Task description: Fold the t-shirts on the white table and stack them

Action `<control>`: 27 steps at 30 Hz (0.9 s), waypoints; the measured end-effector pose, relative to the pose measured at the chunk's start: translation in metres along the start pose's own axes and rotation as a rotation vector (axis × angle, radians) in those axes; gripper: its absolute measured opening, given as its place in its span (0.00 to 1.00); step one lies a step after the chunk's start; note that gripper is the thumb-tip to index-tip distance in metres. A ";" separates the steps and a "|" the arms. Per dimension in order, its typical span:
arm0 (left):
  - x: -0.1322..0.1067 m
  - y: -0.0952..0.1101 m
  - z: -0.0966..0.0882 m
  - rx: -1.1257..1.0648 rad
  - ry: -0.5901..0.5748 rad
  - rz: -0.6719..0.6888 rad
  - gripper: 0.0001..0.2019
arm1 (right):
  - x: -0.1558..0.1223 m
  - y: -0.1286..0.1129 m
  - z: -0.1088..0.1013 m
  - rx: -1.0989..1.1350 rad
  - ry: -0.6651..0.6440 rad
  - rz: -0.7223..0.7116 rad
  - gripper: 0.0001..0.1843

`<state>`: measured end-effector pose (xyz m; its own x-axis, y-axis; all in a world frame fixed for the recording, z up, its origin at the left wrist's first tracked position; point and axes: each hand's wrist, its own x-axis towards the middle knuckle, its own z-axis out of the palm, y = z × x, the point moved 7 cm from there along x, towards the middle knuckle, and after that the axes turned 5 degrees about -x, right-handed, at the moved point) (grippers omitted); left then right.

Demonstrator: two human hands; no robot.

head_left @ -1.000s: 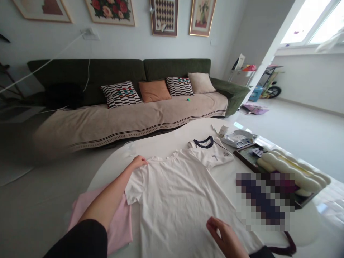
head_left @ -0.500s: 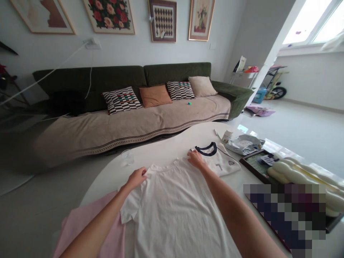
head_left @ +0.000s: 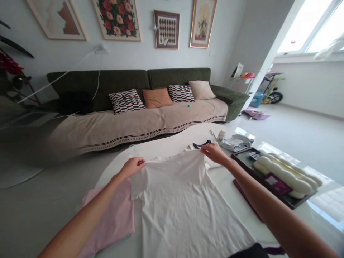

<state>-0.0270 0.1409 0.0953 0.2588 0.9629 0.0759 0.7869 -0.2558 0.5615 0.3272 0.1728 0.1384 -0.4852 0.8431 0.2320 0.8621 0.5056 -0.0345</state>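
A white T-shirt [head_left: 180, 204] is spread over the white table [head_left: 172, 141], its collar edge away from me and its shoulders pulled taut. My left hand [head_left: 134, 165] pinches the left shoulder, with a short sleeve hanging below it. At the other shoulder, my right hand [head_left: 213, 152] grips the cloth between thumb and fingers, slightly raised. Behind that hand lies a folded white shirt with a dark navy collar [head_left: 201, 144], partly covered by the T-shirt. A pink folded cloth [head_left: 115, 218] rests beneath my left forearm.
At the right stands a dark-rimmed tray [head_left: 242, 157] with a puffy cream-coloured item [head_left: 288, 173]. A silvery plastic package [head_left: 238, 142] and a small white bottle [head_left: 221, 135] are behind it. Beyond the table is a green sofa [head_left: 177, 77] with several cushions.
My right hand has moved right and lifted the shoulder, stretching the T-shirt across and over part of the navy-collared shirt. My left hand keeps its grip. The camera view has shifted slightly.
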 end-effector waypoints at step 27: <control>-0.110 0.213 -0.237 0.605 0.821 0.427 0.17 | -0.094 -0.085 -0.298 -0.662 0.772 0.200 0.16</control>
<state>-0.0203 0.0002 0.4017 0.3002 0.4925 0.8169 0.9235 -0.3643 -0.1198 0.3435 -0.0039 0.4095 -0.2993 0.4354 0.8490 0.9378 -0.0297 0.3458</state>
